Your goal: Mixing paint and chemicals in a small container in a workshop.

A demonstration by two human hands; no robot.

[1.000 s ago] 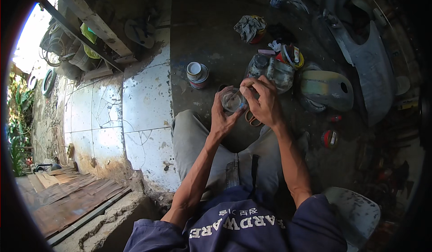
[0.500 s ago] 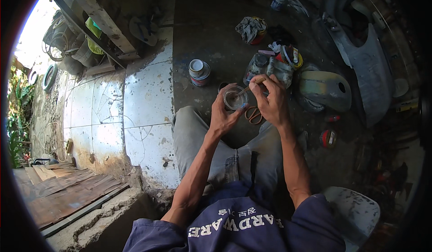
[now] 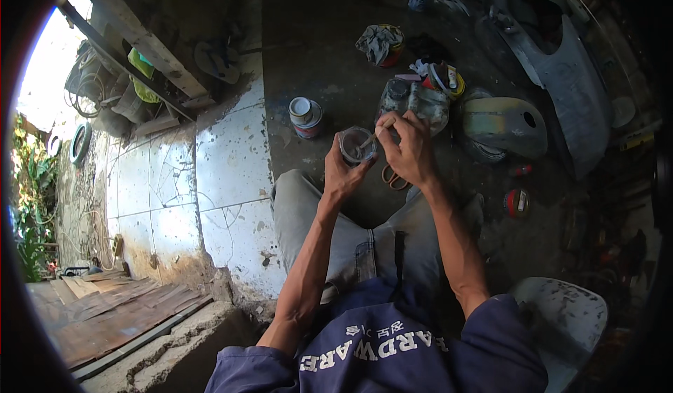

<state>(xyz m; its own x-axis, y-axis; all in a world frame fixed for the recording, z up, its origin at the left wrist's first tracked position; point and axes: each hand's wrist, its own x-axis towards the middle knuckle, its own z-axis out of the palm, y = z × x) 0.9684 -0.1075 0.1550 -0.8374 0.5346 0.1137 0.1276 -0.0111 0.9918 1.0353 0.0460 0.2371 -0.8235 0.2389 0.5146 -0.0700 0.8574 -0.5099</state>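
My left hand [image 3: 342, 172] is closed around a transparent plastic cup [image 3: 348, 140], its open mouth turned up toward me. In my right hand [image 3: 409, 149], a thin light-coloured stick [image 3: 369, 141] is pinched, its lower end inside the cup. What lies in the cup is too small to make out. Beneath my right hand a pair of scissors [image 3: 395, 178] with orange-brown handles rests on the floor. Just left of the cup stands a paint can [image 3: 306, 128] with a smaller white-lidded container [image 3: 301, 107] on top.
Beyond my right hand sit a cloudy plastic jug [image 3: 429, 107] and a tin with crumpled cloth [image 3: 382, 44]. Grey vehicle body panels [image 3: 575, 105] and a rounded, partly yellowish one [image 3: 508, 128] lie at the right, near a red round tin [image 3: 517, 202]. White tiles [image 3: 235, 161] cover the left floor.
Both hands, with the cup and stick, have shifted slightly left and up in the picture. The cup tilts a little differently. My grips look the same.
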